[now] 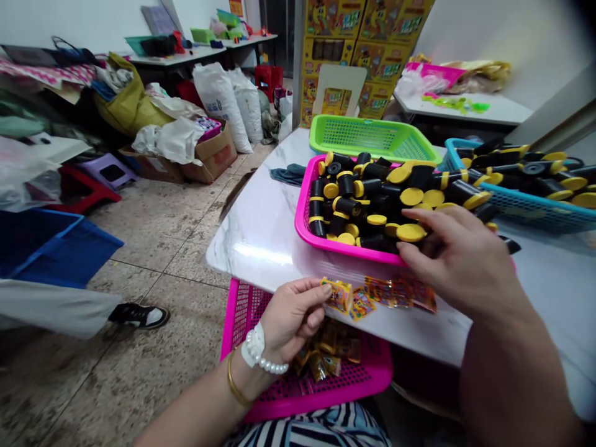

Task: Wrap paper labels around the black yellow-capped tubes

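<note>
My left hand [292,313] pinches a strip of small orange and yellow sachets [379,293] at its left end; the strip lies along the near edge of the white marble table [254,233]. My right hand [459,257] reaches over the near rim of a pink basket [302,226] heaped with black tubes with yellow caps [372,198]. Its fingers are spread and curl down onto the tubes, and I cannot make out whether they grip one. A second pink basket [298,397] rests on my lap below the table edge, with more sachets [328,354] in it.
A green basket [367,136] sits behind the pink one, and a blue basket [521,208] of the same tubes stands at the right. On the floor at left are a blue crate [46,248], another person's leg and shoe [139,315], sacks and boxes. Yellow cartons are stacked behind the table.
</note>
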{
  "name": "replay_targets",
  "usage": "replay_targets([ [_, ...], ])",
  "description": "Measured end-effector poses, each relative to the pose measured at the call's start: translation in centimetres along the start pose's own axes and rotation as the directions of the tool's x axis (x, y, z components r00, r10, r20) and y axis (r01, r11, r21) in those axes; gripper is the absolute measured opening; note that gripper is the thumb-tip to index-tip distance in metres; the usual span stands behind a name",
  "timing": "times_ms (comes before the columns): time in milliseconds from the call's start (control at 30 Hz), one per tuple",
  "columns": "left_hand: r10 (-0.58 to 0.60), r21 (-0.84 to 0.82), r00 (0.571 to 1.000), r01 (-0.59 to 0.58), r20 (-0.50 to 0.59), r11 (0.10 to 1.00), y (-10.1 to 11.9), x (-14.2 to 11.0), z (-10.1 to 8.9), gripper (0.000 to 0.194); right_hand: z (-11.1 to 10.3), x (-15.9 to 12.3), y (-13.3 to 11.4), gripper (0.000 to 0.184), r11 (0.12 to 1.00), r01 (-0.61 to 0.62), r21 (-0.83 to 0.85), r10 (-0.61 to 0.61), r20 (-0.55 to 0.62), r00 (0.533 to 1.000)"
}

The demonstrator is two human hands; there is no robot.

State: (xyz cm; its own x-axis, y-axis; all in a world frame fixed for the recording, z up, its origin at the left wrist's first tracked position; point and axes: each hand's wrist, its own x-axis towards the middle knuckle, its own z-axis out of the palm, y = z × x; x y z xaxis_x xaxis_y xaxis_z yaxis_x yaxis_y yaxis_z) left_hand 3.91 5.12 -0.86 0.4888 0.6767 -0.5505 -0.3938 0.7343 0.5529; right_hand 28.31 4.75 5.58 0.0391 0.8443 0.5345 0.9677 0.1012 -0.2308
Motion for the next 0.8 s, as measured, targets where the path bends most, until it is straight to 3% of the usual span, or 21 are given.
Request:
replay_targets([
  [100, 0.003, -0.062, 1.000, -0.003, 0.011, 0.998, 0.0, 0.3, 0.3, 0.035, -0.2, -3.2, -2.0, 0.038, 0.930, -0.128, 0.345, 0.186, -0.141, 0.972],
  [167, 0.005, -0.095, 1.000, -0.003, 0.016, 0.995, -0.2, 0.5, 0.7, 0.033, 0.3, -5.6, -3.3, 0.039, 0.700, -0.264, 0.664, 0.359, -0.008, 0.933],
  [233, 0.004, -0.122, 1.000, -0.001, 0.023, 0.992, -0.3, 0.6, 1.1, 0.032, 1.4, -7.6, -4.3, 0.033, 0.481, -0.327, 0.814, 0.395, 0.132, 0.909],
  [300, -0.007, -0.141, 0.999, 0.013, 0.047, 0.990, -0.5, 0.7, 1.5, 0.030, 2.6, -8.8, -4.9, 0.031, 0.357, -0.358, 0.863, 0.402, 0.204, 0.892],
  [367, -0.017, -0.160, 0.997, 0.028, 0.073, 0.987, -0.7, 0.8, 1.8, 0.029, 3.5, -9.4, -5.4, 0.030, 0.302, -0.389, 0.870, 0.446, 0.231, 0.865],
  [433, -0.026, -0.189, 0.996, 0.041, 0.084, 0.981, -0.8, 0.9, 2.0, 0.028, 3.9, -9.5, -5.8, 0.026, 0.302, -0.419, 0.856, 0.512, 0.225, 0.829],
  [500, -0.033, -0.220, 0.996, 0.051, 0.087, 0.974, -0.9, 1.0, 2.0, 0.027, 4.0, -9.6, -6.1, 0.024, 0.358, -0.428, 0.830, 0.553, 0.180, 0.813],
  [633, -0.028, -0.237, 0.995, 0.049, 0.092, 0.970, -1.2, 1.2, 1.9, 0.023, 3.8, -10.0, -6.5, 0.031, 0.528, -0.376, 0.762, 0.495, 0.083, 0.865],
  [800, -0.018, -0.207, 0.997, 0.034, 0.080, 0.978, -1.2, 1.2, 1.6, 0.022, 3.4, -10.7, -6.5, 0.031, 0.605, -0.367, 0.707, 0.389, 0.140, 0.911],
])
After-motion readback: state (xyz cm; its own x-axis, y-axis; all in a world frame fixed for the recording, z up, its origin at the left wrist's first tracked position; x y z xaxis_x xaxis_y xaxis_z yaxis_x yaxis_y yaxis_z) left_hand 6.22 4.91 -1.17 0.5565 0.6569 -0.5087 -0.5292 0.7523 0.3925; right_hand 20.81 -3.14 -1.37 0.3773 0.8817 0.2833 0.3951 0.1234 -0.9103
